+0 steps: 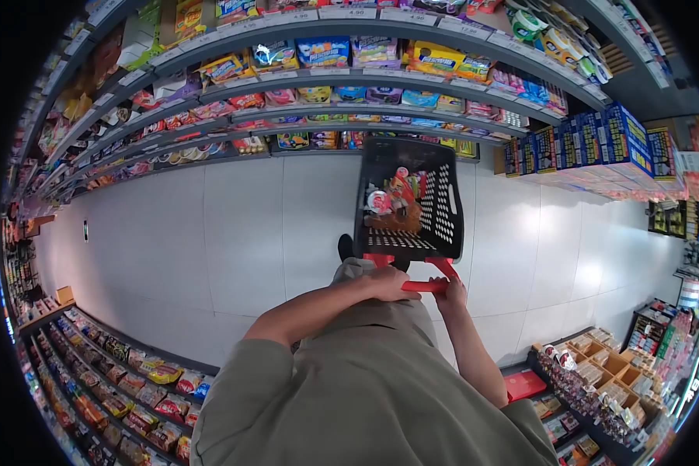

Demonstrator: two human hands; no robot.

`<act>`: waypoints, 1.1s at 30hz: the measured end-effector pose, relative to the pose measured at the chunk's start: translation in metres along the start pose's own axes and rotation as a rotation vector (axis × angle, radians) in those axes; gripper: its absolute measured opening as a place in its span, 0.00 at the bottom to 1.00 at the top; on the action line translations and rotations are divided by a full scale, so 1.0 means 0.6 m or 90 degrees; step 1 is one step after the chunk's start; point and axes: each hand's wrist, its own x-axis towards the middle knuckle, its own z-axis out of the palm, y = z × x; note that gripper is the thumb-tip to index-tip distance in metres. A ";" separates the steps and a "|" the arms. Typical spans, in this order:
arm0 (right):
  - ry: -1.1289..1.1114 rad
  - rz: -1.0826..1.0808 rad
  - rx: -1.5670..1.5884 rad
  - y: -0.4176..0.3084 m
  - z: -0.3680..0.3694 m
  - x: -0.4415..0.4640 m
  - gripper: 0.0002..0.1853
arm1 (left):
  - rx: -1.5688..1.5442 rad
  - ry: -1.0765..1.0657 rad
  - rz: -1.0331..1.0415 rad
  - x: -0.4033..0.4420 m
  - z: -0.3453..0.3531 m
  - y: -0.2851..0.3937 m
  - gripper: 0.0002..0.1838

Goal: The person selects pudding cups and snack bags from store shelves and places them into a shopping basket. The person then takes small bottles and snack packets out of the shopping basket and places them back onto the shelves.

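Just in front of my body is a black plastic shopping basket (449,203) with perforated walls and a red handle (422,286). Several small packaged goods (396,198) lie inside it, one of them with a round pink-and-white top. My left hand (386,283) is closed around the left part of the red handle. At the handle's right end, my right hand (451,293) grips it with curled fingers. What carries the basket underneath is hidden.
Snack shelves (311,74) with colourful bags curve along the far side. Blue boxes (582,144) are stacked at the right. Behind me stand a lower snack shelf (124,380) on the left and wooden bins (598,361) on the right. Pale floor tiles (241,225) run between them.
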 end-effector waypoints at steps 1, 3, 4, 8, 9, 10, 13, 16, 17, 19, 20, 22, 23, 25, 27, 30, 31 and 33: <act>0.003 0.005 -0.004 0.013 0.007 -0.005 0.16 | -0.005 -0.003 -0.003 -0.011 0.016 -0.019 0.39; 0.007 0.005 -0.020 0.039 0.032 -0.018 0.16 | -0.076 0.112 0.075 -0.030 0.055 -0.061 0.38; -0.019 0.006 -0.059 0.046 0.043 -0.017 0.18 | -0.069 0.152 0.067 -0.049 0.055 -0.065 0.37; -0.107 0.017 -0.132 0.061 0.098 -0.027 0.20 | -0.071 0.113 -0.068 -0.103 0.034 -0.066 0.36; -0.114 0.017 -0.145 0.061 0.123 -0.039 0.20 | -0.092 0.152 -0.051 -0.111 0.037 -0.073 0.37; -0.116 0.010 -0.172 0.063 0.144 -0.047 0.18 | -0.114 0.190 -0.034 -0.120 0.039 -0.077 0.37; -0.138 0.011 -0.244 0.070 0.188 -0.047 0.16 | -0.177 0.231 -0.090 -0.141 0.042 -0.089 0.39; -0.180 0.020 -0.317 0.072 0.230 -0.036 0.16 | -0.193 0.300 -0.117 -0.148 0.051 -0.102 0.37; -0.199 0.023 -0.348 0.071 0.244 -0.033 0.16 | -0.199 0.309 -0.118 -0.147 0.052 -0.105 0.37; -0.220 0.020 -0.378 0.064 0.276 -0.028 0.16 | -0.183 0.391 -0.125 -0.143 0.052 -0.107 0.38; -0.238 0.019 -0.397 0.061 0.292 -0.027 0.16 | -0.186 0.396 -0.123 -0.136 0.053 -0.112 0.38; -0.248 0.004 -0.421 0.055 0.326 -0.026 0.17 | -0.210 0.420 -0.124 -0.123 0.042 -0.122 0.38; -0.255 -0.005 -0.441 0.052 0.342 -0.025 0.18 | -0.209 0.423 -0.121 -0.117 0.034 -0.125 0.38; -0.270 -0.012 -0.452 0.045 0.368 -0.022 0.19 | -0.222 0.442 -0.173 -0.105 0.023 -0.128 0.36; -0.307 -0.005 -0.482 0.044 0.388 -0.021 0.19 | -0.223 0.453 -0.186 -0.102 0.015 -0.133 0.35; -0.300 -0.043 -0.601 0.040 0.403 -0.026 0.22 | -0.251 0.494 -0.180 -0.100 0.017 -0.151 0.32; -0.292 -0.067 -0.663 0.037 0.404 -0.028 0.24 | -0.279 0.518 -0.156 -0.101 0.021 -0.155 0.30; -0.281 -0.153 -0.826 0.031 0.397 -0.020 0.29 | -0.261 0.492 -0.197 -0.120 0.013 -0.144 0.27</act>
